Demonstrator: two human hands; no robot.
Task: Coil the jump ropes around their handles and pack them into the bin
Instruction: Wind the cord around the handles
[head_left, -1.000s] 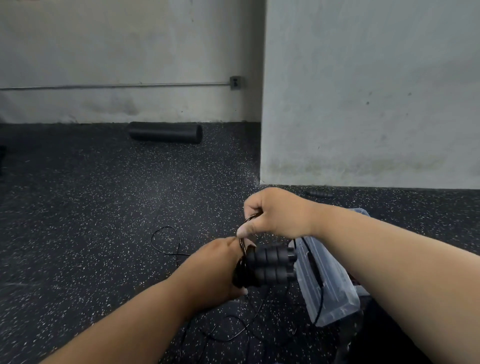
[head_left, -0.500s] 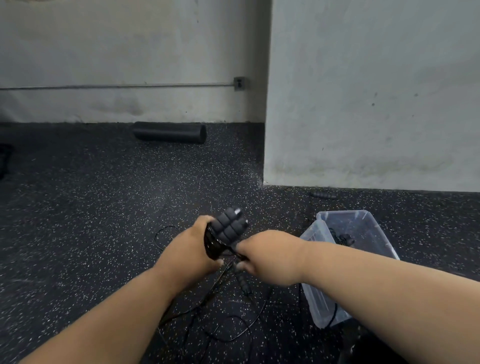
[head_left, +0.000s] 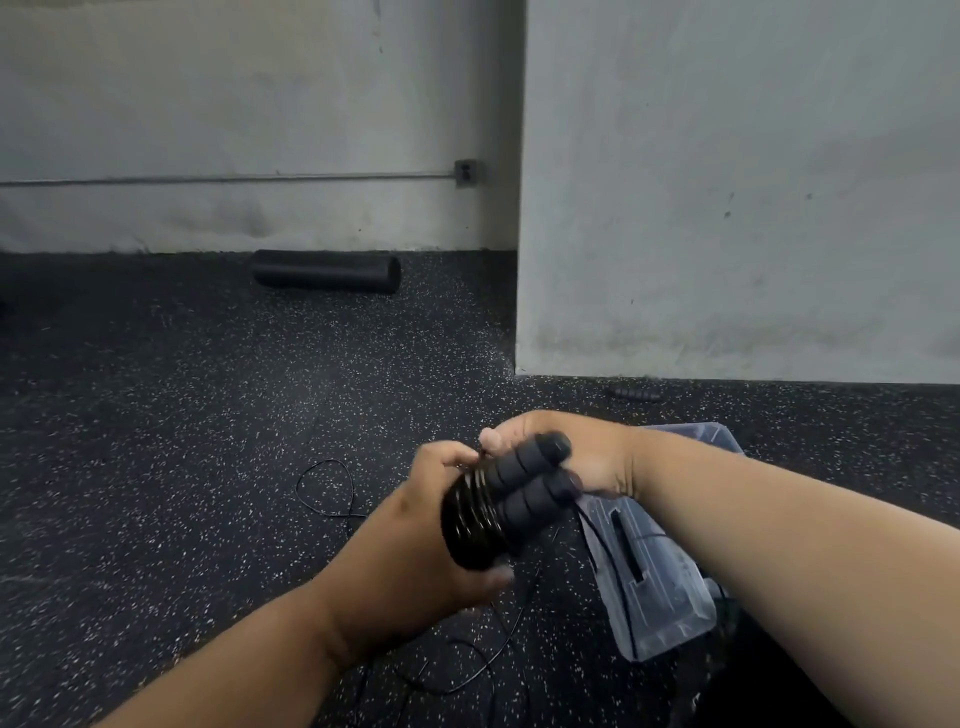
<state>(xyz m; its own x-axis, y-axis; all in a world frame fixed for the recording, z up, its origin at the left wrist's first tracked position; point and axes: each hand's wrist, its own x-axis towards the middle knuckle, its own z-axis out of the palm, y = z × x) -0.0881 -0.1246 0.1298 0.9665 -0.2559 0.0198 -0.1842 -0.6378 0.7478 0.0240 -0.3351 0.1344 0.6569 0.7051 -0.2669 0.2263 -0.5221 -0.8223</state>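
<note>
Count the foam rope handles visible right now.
3. Two handles lie side by side, gripped in the left hand, and one loose handle lies on the floor by the wall. More may be hidden in the bin.

Left hand (head_left: 415, 540) low and near, fingers curled round the wound handles (head_left: 519, 488), right hand (head_left: 571, 457) just beyond, pinching the rope, both forearms bare

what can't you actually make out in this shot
- Bin contents, head view: the right forearm covers most of it, so what is packed inside cannot be told.
- Rope slack: thin, and cut off behind the arms and at the bottom edge.
- Right hand fingertips: behind the handles.
- Left hand palm: faces away.
- Small dark object by the wall: too small to identify.
</note>
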